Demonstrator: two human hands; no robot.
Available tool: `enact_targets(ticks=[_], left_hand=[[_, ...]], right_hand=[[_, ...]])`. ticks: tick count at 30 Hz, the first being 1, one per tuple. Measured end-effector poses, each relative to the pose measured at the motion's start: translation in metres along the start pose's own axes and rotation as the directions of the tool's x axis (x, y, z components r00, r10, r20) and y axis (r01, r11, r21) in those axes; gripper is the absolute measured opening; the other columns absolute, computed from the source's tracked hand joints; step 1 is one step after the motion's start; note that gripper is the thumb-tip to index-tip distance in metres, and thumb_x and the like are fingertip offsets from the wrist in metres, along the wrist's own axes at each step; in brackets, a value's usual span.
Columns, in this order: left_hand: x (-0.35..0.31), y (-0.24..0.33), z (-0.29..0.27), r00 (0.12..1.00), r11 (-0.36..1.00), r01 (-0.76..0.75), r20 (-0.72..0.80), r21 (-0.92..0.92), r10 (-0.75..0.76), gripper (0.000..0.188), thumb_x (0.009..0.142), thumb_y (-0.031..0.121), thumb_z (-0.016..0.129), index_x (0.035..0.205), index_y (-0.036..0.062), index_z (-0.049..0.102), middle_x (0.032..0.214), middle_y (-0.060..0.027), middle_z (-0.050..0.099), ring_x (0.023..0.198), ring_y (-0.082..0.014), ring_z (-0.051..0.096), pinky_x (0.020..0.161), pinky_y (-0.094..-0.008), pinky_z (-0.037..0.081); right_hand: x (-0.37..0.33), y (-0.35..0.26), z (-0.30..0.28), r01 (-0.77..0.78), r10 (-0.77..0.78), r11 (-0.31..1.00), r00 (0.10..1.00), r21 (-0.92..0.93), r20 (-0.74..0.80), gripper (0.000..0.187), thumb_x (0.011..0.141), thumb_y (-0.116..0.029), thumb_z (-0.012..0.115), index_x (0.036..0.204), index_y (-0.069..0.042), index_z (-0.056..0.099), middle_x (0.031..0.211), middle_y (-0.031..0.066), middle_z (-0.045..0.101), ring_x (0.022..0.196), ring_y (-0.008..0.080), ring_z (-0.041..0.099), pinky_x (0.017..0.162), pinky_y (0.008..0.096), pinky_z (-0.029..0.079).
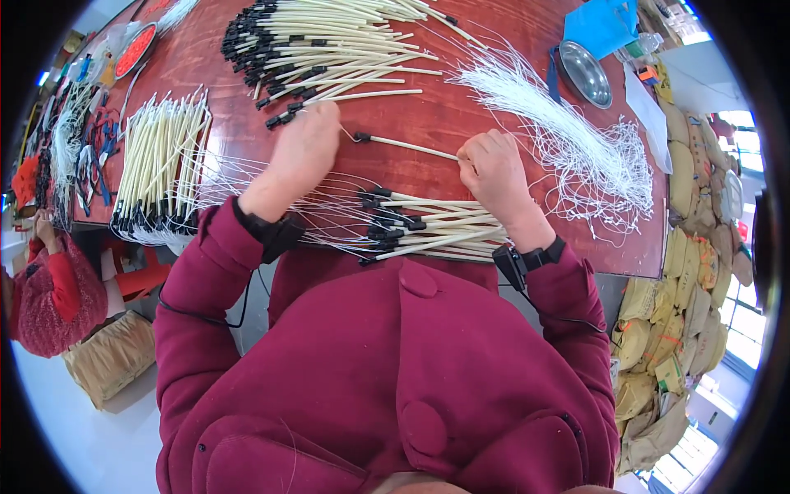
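Note:
A slim cream stick (415, 147) with a black clip-like end lies slantwise between my two hands, just above the red table. My right hand (496, 174) is closed on its plain end, with the fingertips curled out of view. Beyond the black end, my left hand (303, 148) is closed; a thin white string runs from it to that end. Nearer my body is a bundle of similar sticks (444, 222), white strings trailing left from their black ends. Past my left hand lies a large heap of cream sticks (346, 49) with black ends.
On the red table (403, 111), loose white strings (568, 132) spread at right, beside a metal bowl (585, 74) and blue container (601, 29). Another stick bundle (164, 148) lies left, near a dish of red pieces (136, 51). A co-worker (62, 288) sits at far left.

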State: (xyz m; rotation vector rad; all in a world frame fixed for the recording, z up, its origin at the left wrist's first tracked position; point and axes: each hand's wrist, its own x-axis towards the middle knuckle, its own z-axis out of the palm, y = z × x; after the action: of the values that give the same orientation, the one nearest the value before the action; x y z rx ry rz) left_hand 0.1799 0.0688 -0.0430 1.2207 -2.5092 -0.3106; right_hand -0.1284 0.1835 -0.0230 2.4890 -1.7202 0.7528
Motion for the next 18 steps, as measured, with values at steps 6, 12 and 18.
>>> enact_targets(ticks=[6, 12, 18], left_hand=[[-0.02, -0.105, -0.082, 0.941, 0.961, 0.234, -0.281, 0.147, -0.186, 0.016, 0.102, 0.016, 0.052, 0.109, 0.002, 0.057, 0.096, -0.0253, 0.065, 0.093, -0.047, 0.063, 0.078, -0.0541, 0.048], [-0.09, -0.174, -0.156, 0.85, 0.805, 0.513, -0.308, 0.298, -0.428, 0.02, 0.101, 0.018, 0.057, 0.111, 0.0012, 0.057, 0.106, -0.0227, 0.066, 0.102, -0.0456, 0.063, 0.083, -0.0521, 0.049], [-0.041, -0.029, -0.104, 0.997, 0.998, 0.035, -0.071, 0.042, -0.032, 0.028, 0.093, 0.016, 0.067, 0.116, 0.0009, 0.061, 0.116, -0.0202, 0.062, 0.109, -0.0406, 0.061, 0.09, -0.0474, 0.05]], right_hand=[[-0.015, 0.018, -0.019, -0.003, 0.003, 1.0, 0.999, 0.002, 0.052, 0.012, 0.075, -0.002, 0.072, 0.079, -0.008, 0.062, 0.081, 0.0027, 0.063, 0.084, 0.024, 0.059, 0.079, 0.0388, 0.042], [-0.033, 0.022, -0.052, -0.074, 0.049, 0.993, 0.965, 0.091, 0.26, 0.013, 0.076, -0.006, 0.074, 0.079, -0.008, 0.062, 0.084, 0.0029, 0.063, 0.087, 0.0241, 0.058, 0.083, 0.038, 0.042], [-0.039, 0.017, -0.066, -0.123, 0.095, 0.987, 0.966, 0.104, 0.242, 0.016, 0.085, -0.016, 0.074, 0.094, -0.005, 0.067, 0.103, 0.0076, 0.066, 0.1, 0.0276, 0.059, 0.091, 0.0395, 0.043]])
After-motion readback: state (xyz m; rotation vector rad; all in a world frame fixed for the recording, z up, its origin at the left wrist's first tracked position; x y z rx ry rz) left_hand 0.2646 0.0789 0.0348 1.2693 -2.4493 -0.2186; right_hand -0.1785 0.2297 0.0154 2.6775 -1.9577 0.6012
